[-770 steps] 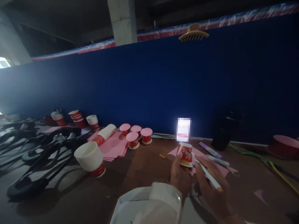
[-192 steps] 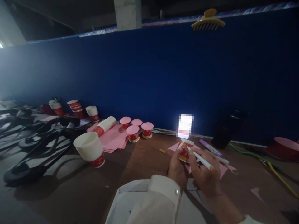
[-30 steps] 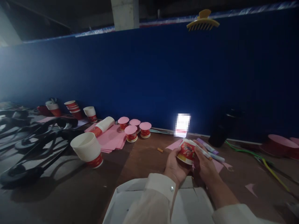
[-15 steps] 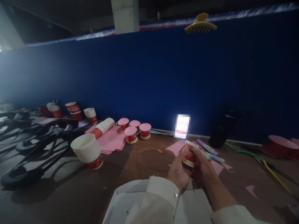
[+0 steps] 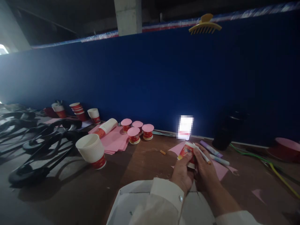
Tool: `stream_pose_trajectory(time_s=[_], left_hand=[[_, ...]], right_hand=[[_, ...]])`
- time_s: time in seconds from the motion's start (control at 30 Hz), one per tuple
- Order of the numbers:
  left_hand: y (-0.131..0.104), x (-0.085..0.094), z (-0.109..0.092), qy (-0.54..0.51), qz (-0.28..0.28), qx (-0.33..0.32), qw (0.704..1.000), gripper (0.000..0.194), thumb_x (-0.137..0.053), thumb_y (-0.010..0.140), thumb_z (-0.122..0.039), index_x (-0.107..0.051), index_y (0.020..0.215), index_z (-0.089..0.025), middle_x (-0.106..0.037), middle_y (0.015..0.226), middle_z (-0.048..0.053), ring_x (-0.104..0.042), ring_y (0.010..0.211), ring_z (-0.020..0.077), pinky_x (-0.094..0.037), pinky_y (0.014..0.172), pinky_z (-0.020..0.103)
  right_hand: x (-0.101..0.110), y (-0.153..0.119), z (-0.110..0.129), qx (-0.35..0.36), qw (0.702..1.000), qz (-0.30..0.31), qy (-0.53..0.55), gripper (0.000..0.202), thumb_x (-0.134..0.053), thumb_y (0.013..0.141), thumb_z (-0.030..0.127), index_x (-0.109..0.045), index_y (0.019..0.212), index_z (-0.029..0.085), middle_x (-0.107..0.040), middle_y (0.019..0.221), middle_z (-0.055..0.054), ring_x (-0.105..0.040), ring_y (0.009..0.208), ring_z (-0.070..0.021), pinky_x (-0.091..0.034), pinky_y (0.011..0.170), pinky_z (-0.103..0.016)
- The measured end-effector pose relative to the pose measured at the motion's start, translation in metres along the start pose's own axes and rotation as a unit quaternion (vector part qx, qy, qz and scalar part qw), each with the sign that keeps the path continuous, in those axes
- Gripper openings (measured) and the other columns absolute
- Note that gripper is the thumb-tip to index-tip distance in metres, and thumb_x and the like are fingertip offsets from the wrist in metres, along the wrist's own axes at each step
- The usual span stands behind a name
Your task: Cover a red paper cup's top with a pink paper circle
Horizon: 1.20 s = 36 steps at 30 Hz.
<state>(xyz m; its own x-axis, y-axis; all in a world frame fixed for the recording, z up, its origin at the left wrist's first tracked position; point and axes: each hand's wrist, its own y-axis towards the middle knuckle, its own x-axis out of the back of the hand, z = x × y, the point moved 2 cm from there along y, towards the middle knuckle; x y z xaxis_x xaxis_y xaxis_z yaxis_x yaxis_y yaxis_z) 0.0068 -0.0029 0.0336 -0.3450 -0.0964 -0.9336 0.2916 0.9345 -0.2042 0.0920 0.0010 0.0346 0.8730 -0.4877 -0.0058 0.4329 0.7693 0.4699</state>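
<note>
My left hand (image 5: 183, 175) is wrapped round a red and white paper cup (image 5: 187, 150) with a printed pattern, held tilted above the table. My right hand (image 5: 206, 168) is closed on a white marker (image 5: 203, 154) with an orange end, its other end close against the cup. Fingers hide part of the cup's lower side. Beneath and behind the hands lie pink paper pieces (image 5: 220, 170). A purple marker (image 5: 211, 148) and a pale blue-white marker (image 5: 219, 160) rest just right of the hands. Left of the cup lies a small orange cap-like piece (image 5: 162, 152).
Several red cups with pink disc tops (image 5: 133, 132) stand left of centre. Beside them are pink sheets (image 5: 114, 140), a cup stack (image 5: 91, 150) and black straps (image 5: 30, 170). A lit phone-like screen (image 5: 185, 126) leans on the blue partition (image 5: 140, 78). A dark bottle (image 5: 223, 131) stands right.
The cup has turned and tilted a little further in my hands, with the marker still against it. The whole view has shifted slightly, so things appear a bit further right.
</note>
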Motion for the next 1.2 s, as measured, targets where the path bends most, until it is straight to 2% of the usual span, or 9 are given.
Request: stream_pose_trajectory(time_s=[0.1,0.17,0.27,0.33,0.47,0.6,0.73,0.87,1.2], left_hand=[[0.001,0.002,-0.003,0.019,-0.023,0.023,0.999,0.023,-0.076,0.075,-0.021,-0.072,0.095,-0.011,-0.074,0.088,0.01,-0.071,0.084,0.0229,-0.056,0.079,0.032],[0.003,0.003,-0.005,0.031,-0.034,0.046,0.998,0.025,-0.077,0.076,-0.026,-0.071,0.096,-0.012,-0.072,0.085,0.009,-0.07,0.08,0.0225,-0.056,0.077,0.033],[0.004,0.006,-0.006,0.021,-0.015,0.04,0.999,0.026,-0.077,0.076,-0.027,-0.071,0.098,-0.014,-0.073,0.09,0.01,-0.071,0.084,0.0226,-0.056,0.08,0.033],[0.005,0.007,-0.005,0.015,0.007,0.031,0.999,0.029,-0.076,0.075,-0.028,-0.071,0.1,-0.013,-0.073,0.096,0.011,-0.071,0.09,0.0238,-0.056,0.082,0.032],[0.005,0.009,-0.005,0.029,-0.001,0.04,0.999,0.036,-0.077,0.075,-0.033,-0.071,0.104,-0.013,-0.074,0.097,0.011,-0.072,0.089,0.0244,-0.057,0.082,0.033],[0.005,0.009,-0.008,0.016,-0.031,0.036,0.999,0.031,-0.078,0.075,-0.028,-0.071,0.102,-0.014,-0.074,0.098,0.009,-0.071,0.089,0.021,-0.056,0.084,0.029],[0.001,0.006,-0.011,0.002,-0.033,0.053,0.998,0.028,-0.076,0.078,-0.026,-0.071,0.102,-0.013,-0.074,0.099,0.01,-0.071,0.086,0.0194,-0.056,0.082,0.027],[-0.002,0.004,-0.012,-0.02,-0.014,0.086,0.996,0.028,-0.073,0.081,-0.028,-0.072,0.104,-0.011,-0.074,0.099,0.011,-0.07,0.084,0.0197,-0.056,0.08,0.028],[-0.002,0.002,-0.014,-0.005,-0.045,0.081,0.996,0.027,-0.077,0.075,-0.025,-0.073,0.099,-0.013,-0.074,0.104,0.011,-0.07,0.094,0.0221,-0.053,0.08,0.026]], right_hand=[[0.006,0.004,-0.002,-0.016,0.997,-0.051,-0.047,0.045,-0.063,0.088,0.053,-0.066,0.12,0.022,-0.071,0.108,-0.007,-0.067,0.097,-0.024,-0.056,0.084,-0.042],[0.008,0.004,0.003,0.007,0.991,-0.09,-0.096,0.046,-0.056,0.093,0.052,-0.063,0.127,0.021,-0.072,0.105,-0.008,-0.066,0.098,-0.024,-0.052,0.091,-0.045],[0.007,0.0,0.021,0.149,0.968,-0.101,-0.175,0.041,-0.052,0.098,0.044,-0.066,0.127,0.018,-0.072,0.116,-0.013,-0.065,0.107,-0.0266,-0.048,0.098,-0.047],[0.003,-0.005,0.031,0.246,0.943,-0.067,-0.212,0.035,-0.051,0.099,0.036,-0.068,0.124,0.019,-0.071,0.119,-0.014,-0.064,0.11,-0.0275,-0.047,0.1,-0.047],[-0.002,-0.01,0.036,0.334,0.906,-0.025,-0.257,0.024,-0.054,0.097,0.025,-0.07,0.115,0.018,-0.075,0.105,-0.011,-0.068,0.098,-0.0257,-0.05,0.094,-0.045],[-0.003,-0.01,0.036,0.35,0.893,-0.055,-0.279,0.013,-0.062,0.094,0.025,-0.071,0.101,0.018,-0.076,0.092,-0.009,-0.07,0.086,-0.0237,-0.051,0.09,-0.043],[-0.003,-0.009,0.039,0.339,0.891,-0.078,-0.293,0.013,-0.061,0.094,0.027,-0.07,0.094,0.018,-0.075,0.086,-0.008,-0.069,0.079,-0.0222,-0.052,0.089,-0.043],[-0.003,-0.008,0.037,0.327,0.893,-0.072,-0.299,0.016,-0.06,0.095,0.03,-0.07,0.091,0.018,-0.075,0.086,-0.008,-0.069,0.079,-0.0224,-0.052,0.086,-0.043],[-0.003,-0.006,0.033,0.35,0.884,-0.074,-0.302,0.018,-0.061,0.095,0.03,-0.07,0.09,0.016,-0.075,0.083,-0.009,-0.069,0.076,-0.024,-0.052,0.081,-0.043]])
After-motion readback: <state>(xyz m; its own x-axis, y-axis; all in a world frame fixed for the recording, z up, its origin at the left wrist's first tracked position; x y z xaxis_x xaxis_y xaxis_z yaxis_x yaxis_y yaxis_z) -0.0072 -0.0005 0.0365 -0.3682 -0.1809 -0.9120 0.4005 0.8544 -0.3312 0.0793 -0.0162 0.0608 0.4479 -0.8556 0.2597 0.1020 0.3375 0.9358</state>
